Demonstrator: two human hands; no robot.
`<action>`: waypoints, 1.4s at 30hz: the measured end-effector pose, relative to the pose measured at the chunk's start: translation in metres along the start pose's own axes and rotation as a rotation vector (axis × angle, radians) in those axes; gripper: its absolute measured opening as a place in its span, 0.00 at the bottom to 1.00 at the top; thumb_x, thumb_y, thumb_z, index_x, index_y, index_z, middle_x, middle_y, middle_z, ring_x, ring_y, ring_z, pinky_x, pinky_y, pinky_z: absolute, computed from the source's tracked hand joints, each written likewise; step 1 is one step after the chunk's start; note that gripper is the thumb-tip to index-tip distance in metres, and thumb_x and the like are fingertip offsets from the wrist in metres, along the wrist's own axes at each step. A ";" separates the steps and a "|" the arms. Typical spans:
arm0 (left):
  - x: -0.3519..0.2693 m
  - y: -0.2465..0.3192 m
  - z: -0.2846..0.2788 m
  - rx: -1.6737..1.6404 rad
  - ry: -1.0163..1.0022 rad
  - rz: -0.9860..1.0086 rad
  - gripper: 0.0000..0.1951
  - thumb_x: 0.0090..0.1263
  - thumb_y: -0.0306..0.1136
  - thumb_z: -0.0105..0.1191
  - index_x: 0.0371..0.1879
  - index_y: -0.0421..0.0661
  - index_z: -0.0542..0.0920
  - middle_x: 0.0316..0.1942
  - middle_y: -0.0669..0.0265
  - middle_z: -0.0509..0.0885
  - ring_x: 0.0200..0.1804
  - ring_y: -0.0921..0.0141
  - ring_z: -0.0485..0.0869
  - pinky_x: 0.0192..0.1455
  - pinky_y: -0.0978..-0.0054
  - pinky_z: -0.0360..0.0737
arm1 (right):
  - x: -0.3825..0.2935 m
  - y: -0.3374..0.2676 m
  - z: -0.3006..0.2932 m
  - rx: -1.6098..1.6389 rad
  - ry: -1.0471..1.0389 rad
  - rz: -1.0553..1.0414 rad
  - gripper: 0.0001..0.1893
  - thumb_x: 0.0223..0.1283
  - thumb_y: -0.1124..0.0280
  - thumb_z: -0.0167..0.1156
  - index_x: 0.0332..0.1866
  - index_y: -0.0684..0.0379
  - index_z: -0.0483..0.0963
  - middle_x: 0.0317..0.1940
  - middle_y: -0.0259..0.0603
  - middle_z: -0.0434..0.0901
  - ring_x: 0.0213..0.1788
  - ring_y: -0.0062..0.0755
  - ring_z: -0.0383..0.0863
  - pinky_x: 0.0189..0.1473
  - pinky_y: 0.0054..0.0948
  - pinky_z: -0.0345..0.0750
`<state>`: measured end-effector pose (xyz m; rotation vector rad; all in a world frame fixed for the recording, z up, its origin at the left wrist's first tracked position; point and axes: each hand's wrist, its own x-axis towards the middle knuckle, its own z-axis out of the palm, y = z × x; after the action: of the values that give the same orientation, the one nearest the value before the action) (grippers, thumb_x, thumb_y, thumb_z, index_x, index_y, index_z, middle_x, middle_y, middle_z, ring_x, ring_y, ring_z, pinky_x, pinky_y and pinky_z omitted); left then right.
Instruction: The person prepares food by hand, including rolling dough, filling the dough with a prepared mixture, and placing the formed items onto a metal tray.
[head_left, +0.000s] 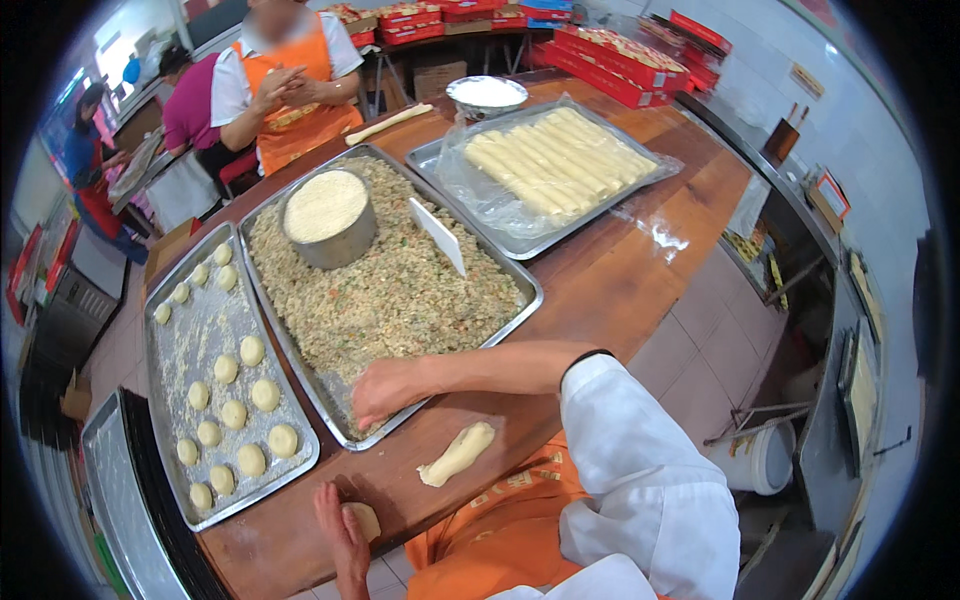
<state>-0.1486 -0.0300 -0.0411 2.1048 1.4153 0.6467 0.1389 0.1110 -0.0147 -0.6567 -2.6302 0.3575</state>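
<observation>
My left hand (343, 529) is at the near edge of the wooden table, holding a small flattened round of dough (365, 520) against its palm side. My right hand (394, 386) reaches down to the near corner of a metal tray of chopped filling (397, 315); its fingertips are hidden, so whether they grip any filling does not show. Between my arm and the orange apron lies a stubby length of dough (457, 454) on the wood. A white scraper (439, 236) stands tilted in the filling. Behind it, a metal pot of pale crumbs (328, 217) rests on the filling.
On the left, a floured tray (247, 514) bears several round dough pieces (252, 459). Plastic-covered dough rolls (559, 161) lie on another tray, near a bowl of white powder (487, 94). A person in an orange apron (300, 75) stands across the table. Red boxes (615, 67) are stacked behind.
</observation>
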 end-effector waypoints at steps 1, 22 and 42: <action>-0.004 0.002 -0.002 0.128 -0.077 0.018 0.24 0.62 0.29 0.44 0.59 0.38 0.65 0.63 0.50 0.61 0.67 0.51 0.56 0.68 0.57 0.52 | 0.000 -0.004 -0.005 0.088 0.053 0.059 0.13 0.58 0.57 0.53 0.25 0.53 0.76 0.23 0.41 0.77 0.30 0.38 0.78 0.32 0.36 0.74; 0.042 0.068 -0.024 -2.148 -0.285 -0.225 0.22 0.66 0.39 0.47 0.56 0.41 0.65 0.54 0.48 0.72 0.53 0.55 0.75 0.59 0.61 0.72 | 0.001 -0.040 -0.022 -0.232 -0.153 0.433 0.11 0.55 0.66 0.53 0.38 0.61 0.71 0.35 0.50 0.75 0.39 0.50 0.75 0.39 0.45 0.73; 0.076 0.093 -0.009 -2.254 -0.200 -0.362 0.24 0.68 0.42 0.45 0.59 0.44 0.62 0.58 0.50 0.67 0.57 0.54 0.71 0.58 0.59 0.73 | 0.026 -0.026 -0.029 0.621 0.505 0.737 0.16 0.63 0.61 0.51 0.25 0.62 0.73 0.15 0.28 0.69 0.22 0.21 0.68 0.28 0.24 0.66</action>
<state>-0.0642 0.0128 0.0341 0.0663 0.1936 0.9746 0.1203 0.1057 0.0287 -1.2576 -1.5938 1.0065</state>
